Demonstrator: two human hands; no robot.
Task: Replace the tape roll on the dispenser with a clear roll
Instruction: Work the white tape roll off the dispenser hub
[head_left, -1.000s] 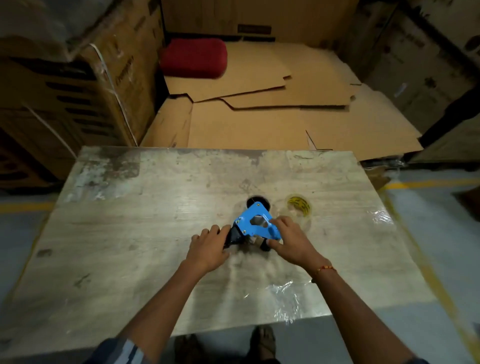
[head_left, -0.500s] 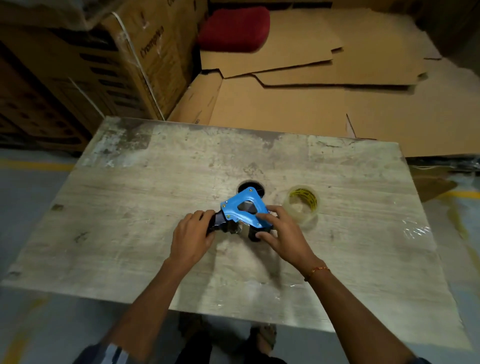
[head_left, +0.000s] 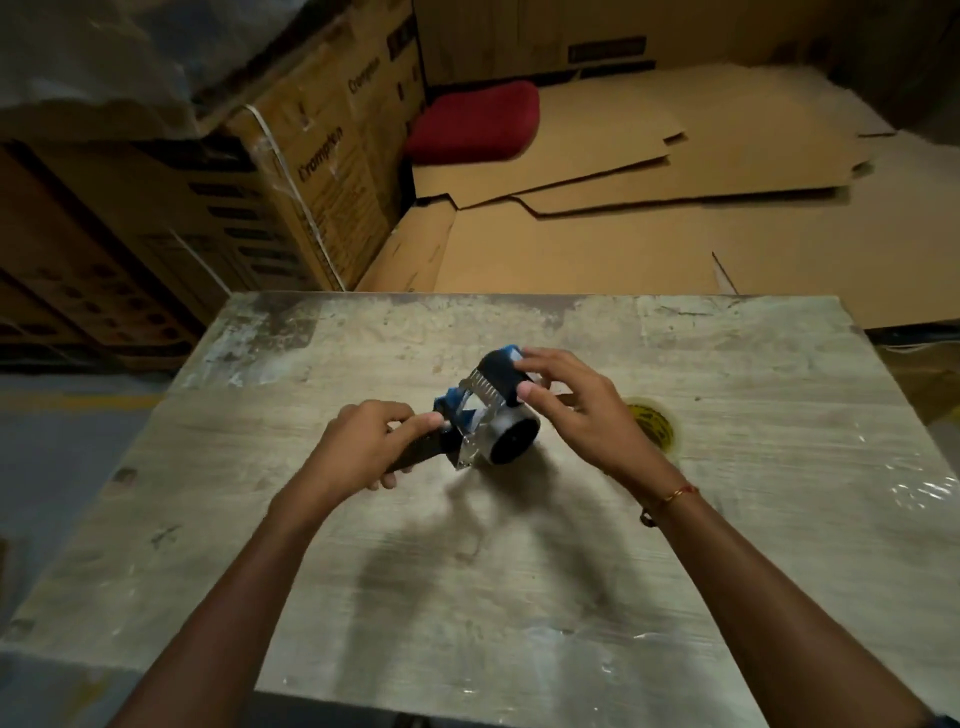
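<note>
Left hand: we curl our left hand (head_left: 363, 449) round the dark handle of the dispenser (head_left: 480, 421), and it holds the tool just above the middle of the desk (head_left: 311, 545).
Right hand: our right hand (head_left: 582, 415) comes at the far end of the dispenser from the right desk edge, thumb and fingertips set on the dark roller there; it looks like a light pinch.
Dispenser axis: the long axis runs from the handle, toward the near-left corner, up to the roller, toward the far-right corner. The toothed blade faces up and the hub points at us.
Old roll: we cannot tell whether any tape is left on the hub.
Clear roll: the clear roll (head_left: 652, 423) lies flat on the desk toward the right edge, just beyond our right wrist and partly hidden by it.
Nearer hand: the right one, so we judge it should fetch the clear roll while the left steadies the tool.
</note>
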